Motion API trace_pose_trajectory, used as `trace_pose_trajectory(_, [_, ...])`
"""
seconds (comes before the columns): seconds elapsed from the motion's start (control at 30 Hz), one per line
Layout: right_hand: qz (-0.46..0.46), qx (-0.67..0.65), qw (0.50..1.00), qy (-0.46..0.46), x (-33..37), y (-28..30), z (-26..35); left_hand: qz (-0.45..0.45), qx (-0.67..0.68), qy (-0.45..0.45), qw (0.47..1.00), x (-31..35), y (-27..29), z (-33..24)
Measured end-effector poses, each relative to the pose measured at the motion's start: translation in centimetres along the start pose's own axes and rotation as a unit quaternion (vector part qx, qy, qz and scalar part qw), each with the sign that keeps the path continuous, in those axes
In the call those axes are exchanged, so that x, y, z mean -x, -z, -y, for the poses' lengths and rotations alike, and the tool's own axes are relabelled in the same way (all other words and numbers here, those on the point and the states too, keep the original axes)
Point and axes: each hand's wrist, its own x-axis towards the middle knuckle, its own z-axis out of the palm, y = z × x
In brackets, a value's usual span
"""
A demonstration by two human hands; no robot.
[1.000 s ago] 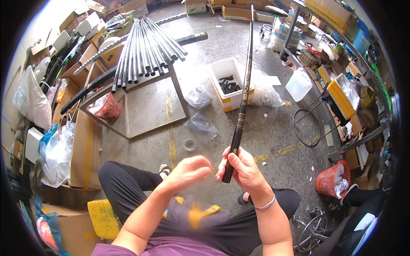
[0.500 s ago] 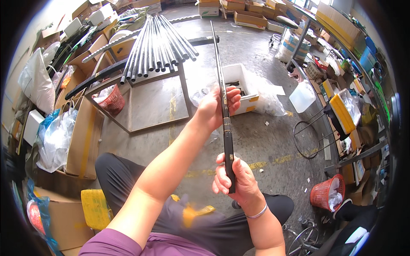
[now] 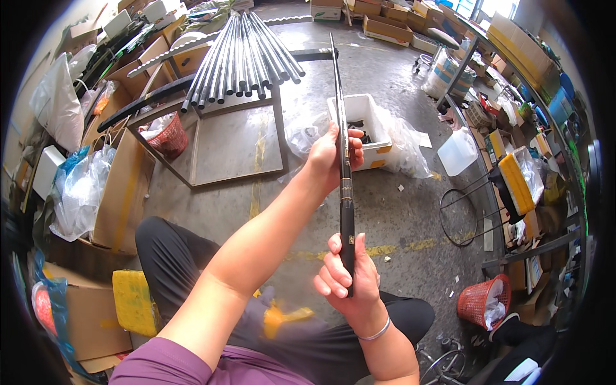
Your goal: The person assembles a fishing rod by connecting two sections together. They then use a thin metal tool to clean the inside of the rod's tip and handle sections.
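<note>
A slim black fishing rod (image 3: 347,218) with gold bands points away from me, its thin tip at the far end. My right hand (image 3: 353,279) grips the thick butt end, thumb laid along its side. Farther up the rod, my left hand (image 3: 330,157) is closed around it, the fingers curling out on the right side. Past the left hand stands a white foam box (image 3: 378,128) with dark pieces inside, partly hidden by the rod and hand.
Ahead to the left, a bundle of dark tubes (image 3: 247,61) rests on a metal frame (image 3: 284,135). Cardboard boxes (image 3: 122,212) line the left side. To the right are a white jug (image 3: 457,152), a shelf rack (image 3: 467,64), a red basket (image 3: 475,301) and a person's dark-clothed leg (image 3: 526,340).
The rod and both hands have shifted slightly right in the picture, and the rod stands a little straighter. Both hands keep their hold. The surroundings have moved a little with my head.
</note>
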Motion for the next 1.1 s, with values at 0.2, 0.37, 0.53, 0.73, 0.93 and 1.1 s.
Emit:
trace_pose_trajectory(0.2, [-0.026, 0.051, 0.998, 0.007, -0.1, -0.8, -0.1, -0.025, -0.037, -0.014, 0.999, -0.3, -0.6, 0.7])
trace_pose_trajectory(0.37, [-0.026, 0.08, 0.996, 0.018, -0.1, -0.7, -0.1, -0.012, -0.007, -0.012, 1.0, -1.1, -0.8, 1.2])
trace_pose_trajectory(0.53, [0.024, 0.034, 0.999, 0.011, -0.2, 0.2, 0.3, -0.001, 0.001, -0.011, 1.0, -1.9, -0.7, 1.8])
trace_pose_trajectory(0.73, [-0.033, 0.051, 0.998, 0.025, -0.2, -0.7, 0.1, -0.021, 0.003, 0.0, 1.0, -2.0, -0.4, 2.3])
trace_pose_trajectory(0.93, [-0.068, 0.054, 0.996, 0.032, -0.3, -0.7, 0.2, -0.036, 0.003, 0.012, 0.999, -2.0, -0.4, 2.7])
trace_pose_trajectory(1.1, [-0.066, 0.04, 0.996, 0.037, -0.5, -0.6, 0.1, -0.04, 0.005, 0.02, 0.999, -1.9, -0.3, 3.2])
